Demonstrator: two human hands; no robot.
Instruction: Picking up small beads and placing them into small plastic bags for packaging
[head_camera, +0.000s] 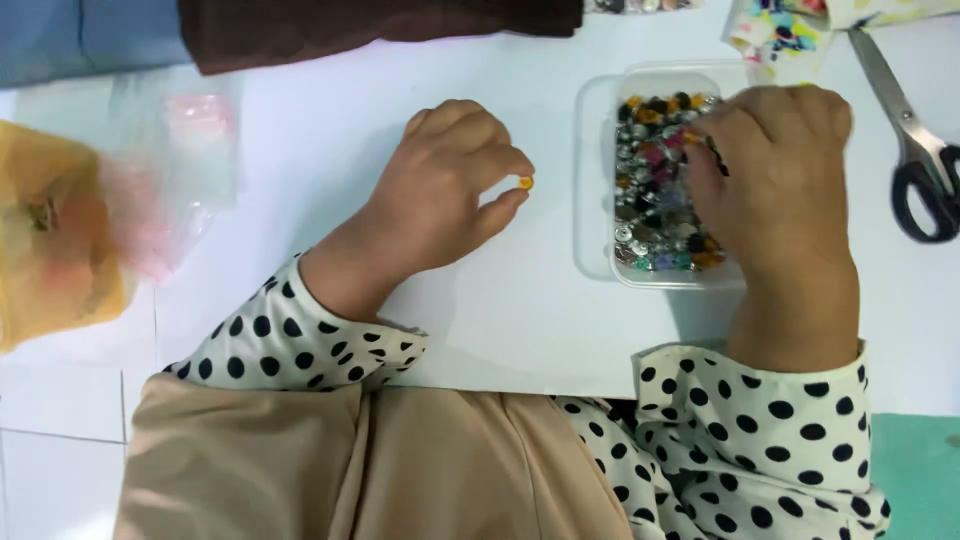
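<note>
Between left hand (440, 195) fingertips, small orange bead (525, 183); right hand (770, 170) over bead box (598, 170).

The flat table (330, 110) is white. A small round orange bead (525, 183) shows against it. The clear plastic box (596, 160) holds beads in silver, orange, pink, purple and black. Both cloth sleeves (290, 345) are white with black polka dots. Metal scissors (915, 150) near the right edge have black handles. At the far edge lie a dark brown cloth (370, 25) and a blue cloth (85, 35); a yellow bag (50, 240) sits at the left edge.
</note>
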